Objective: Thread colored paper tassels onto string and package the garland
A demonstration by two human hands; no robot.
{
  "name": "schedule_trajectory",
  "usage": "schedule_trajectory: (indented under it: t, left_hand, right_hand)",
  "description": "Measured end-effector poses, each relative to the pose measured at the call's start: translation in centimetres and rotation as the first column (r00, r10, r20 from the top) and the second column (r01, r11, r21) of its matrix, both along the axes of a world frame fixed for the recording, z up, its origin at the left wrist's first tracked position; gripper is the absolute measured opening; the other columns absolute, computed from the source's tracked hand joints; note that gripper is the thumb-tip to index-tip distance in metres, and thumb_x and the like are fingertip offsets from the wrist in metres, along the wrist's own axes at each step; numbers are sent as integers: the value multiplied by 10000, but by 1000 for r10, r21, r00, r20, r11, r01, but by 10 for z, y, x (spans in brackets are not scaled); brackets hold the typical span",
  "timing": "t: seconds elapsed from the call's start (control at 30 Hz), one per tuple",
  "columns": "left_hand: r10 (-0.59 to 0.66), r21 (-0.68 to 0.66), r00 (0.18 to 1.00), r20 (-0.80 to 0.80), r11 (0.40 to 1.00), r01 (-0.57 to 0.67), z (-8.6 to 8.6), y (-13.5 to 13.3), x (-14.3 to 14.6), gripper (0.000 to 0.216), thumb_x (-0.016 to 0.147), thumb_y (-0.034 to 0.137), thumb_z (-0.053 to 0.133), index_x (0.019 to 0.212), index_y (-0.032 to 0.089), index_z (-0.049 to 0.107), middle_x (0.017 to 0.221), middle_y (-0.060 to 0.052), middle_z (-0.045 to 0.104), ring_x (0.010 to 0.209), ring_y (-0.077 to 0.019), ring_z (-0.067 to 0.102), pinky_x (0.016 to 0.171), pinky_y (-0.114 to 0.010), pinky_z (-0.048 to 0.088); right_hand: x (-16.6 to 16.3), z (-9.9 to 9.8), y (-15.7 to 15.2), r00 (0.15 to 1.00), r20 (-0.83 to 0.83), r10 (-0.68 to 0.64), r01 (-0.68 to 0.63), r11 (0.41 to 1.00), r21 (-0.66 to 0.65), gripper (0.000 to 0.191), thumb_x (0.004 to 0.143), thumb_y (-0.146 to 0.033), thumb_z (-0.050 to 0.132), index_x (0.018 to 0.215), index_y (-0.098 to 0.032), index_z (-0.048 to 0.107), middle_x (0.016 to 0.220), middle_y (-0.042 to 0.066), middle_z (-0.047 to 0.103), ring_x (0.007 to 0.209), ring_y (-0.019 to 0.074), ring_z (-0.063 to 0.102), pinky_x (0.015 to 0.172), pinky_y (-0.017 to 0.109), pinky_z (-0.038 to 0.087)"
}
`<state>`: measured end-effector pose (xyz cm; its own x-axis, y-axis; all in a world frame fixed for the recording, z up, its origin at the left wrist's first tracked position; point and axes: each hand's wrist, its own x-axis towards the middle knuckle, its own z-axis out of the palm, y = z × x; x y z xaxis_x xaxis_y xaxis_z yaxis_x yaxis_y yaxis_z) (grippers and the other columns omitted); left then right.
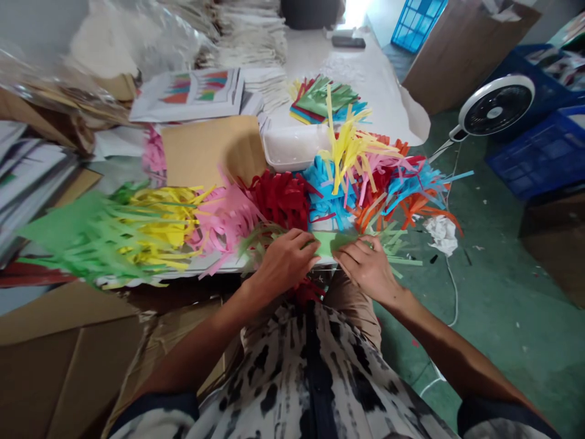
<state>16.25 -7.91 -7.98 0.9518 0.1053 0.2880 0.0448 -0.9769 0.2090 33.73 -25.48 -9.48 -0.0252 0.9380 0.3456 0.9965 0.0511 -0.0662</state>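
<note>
A light green strip of fringed tissue paper (325, 244) stretches along the table's front edge, its cut fringes spreading out at both ends. My left hand (287, 261) has its fingers curled down on the strip's left part. On the right part, my right hand (368, 268) grips it with bent fingers. The middle of the strip shows flat between the two hands. Just beyond them lie dark red fringed paper (280, 200) and blue fringed paper (329, 195). Pink fringed paper (226, 213), a yellow bunch (167, 216) and a larger green one (86, 228) run off to the left.
Behind the fringes stand a white plastic tray (292, 149) and a brown cardboard sheet (205, 149). More colored paper (329, 100) is stacked farther back. A fan (496, 110) and blue crates (539, 152) are at the right; cardboard boxes (68, 360) lie at lower left.
</note>
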Motion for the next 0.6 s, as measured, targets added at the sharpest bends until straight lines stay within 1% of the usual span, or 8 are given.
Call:
schedule_trajectory:
  t: [0.1, 0.23, 0.3, 0.37, 0.4, 0.43, 0.5, 0.6]
  left_hand:
    - [0, 9, 1000, -6, 1000, 0, 0, -1, -1, 251, 984, 266, 658, 1202, 147, 693, 1186, -123, 732, 1093, -276, 644, 933, -423, 565]
    - [21, 37, 1000, -1, 999, -21, -6, -7, -3, 272, 994, 261, 638, 1236, 149, 692, 1189, -128, 740, 1084, -278, 659, 896, -426, 566]
    - [33, 56, 999, 11, 998, -33, -11, -12, -5, 240, 994, 201, 622, 1214, 168, 710, 1170, -120, 749, 1057, -267, 672, 873, -421, 563]
    - [32, 62, 999, 26, 998, -33, -15, -18, -8, 240, 985, 151, 613, 1196, 184, 722, 1164, -115, 752, 1053, -259, 679, 863, -417, 560]
    - [24, 64, 999, 33, 998, -26, -17, -21, -10, 244, 982, 141, 614, 1196, 186, 723, 1166, -114, 752, 1058, -259, 681, 860, -415, 560]
    - [13, 68, 999, 40, 998, -15, -18, -23, -12, 246, 982, 142, 616, 1200, 185, 721, 1166, -113, 752, 1061, -259, 681, 857, -413, 560]
    - [-13, 80, 998, 65, 997, 8, -19, -25, -17, 237, 991, 152, 610, 1201, 178, 718, 1152, -103, 759, 1047, -251, 681, 849, -401, 559]
    - [0, 33, 994, 105, 999, -4, -17, -22, -24, 185, 1022, 186, 586, 1135, 175, 732, 1096, -75, 775, 989, -220, 677, 845, -367, 548]
  right_hand:
    - [0, -3, 0, 1000, -1, -8, 8, 1000, -7, 229, 1053, -139, 525, 1090, -220, 736, 1012, 36, 787, 932, 193, 636, 1036, 401, 339]
    - [-5, 5, -4, 996, -77, -45, 45, 999, -5, 197, 1060, -226, 539, 1000, -199, 725, 980, 45, 782, 885, 195, 630, 1037, 415, 355]
    - [-11, 9, -6, 991, -115, -66, 64, 998, -23, 187, 1054, -285, 561, 1074, -189, 720, 1056, 66, 780, 948, 213, 640, 1055, 438, 352]
    - [-16, 11, -7, 989, -137, -60, 53, 997, -49, 241, 1043, -332, 590, 1205, -194, 703, 1162, 80, 772, 1057, 237, 640, 1068, 460, 337]
    - [-18, 11, -8, 989, -142, -47, 40, 998, -55, 252, 1042, -330, 595, 1236, -208, 700, 1179, 72, 773, 1086, 238, 637, 1066, 460, 333]
    - [-18, 11, -8, 989, -146, -36, 28, 998, -56, 234, 1046, -310, 591, 1229, -225, 710, 1165, 57, 782, 1086, 232, 638, 1056, 454, 332]
    - [-15, 9, -9, 987, -155, -35, 28, 999, -47, 195, 1056, -260, 570, 1143, -249, 744, 1087, 27, 800, 1027, 211, 645, 1027, 437, 336]
    - [-3, 10, -13, 978, -193, -74, 63, 996, -59, 204, 1064, -287, 566, 1100, -238, 761, 1062, 35, 800, 994, 219, 644, 976, 437, 352]
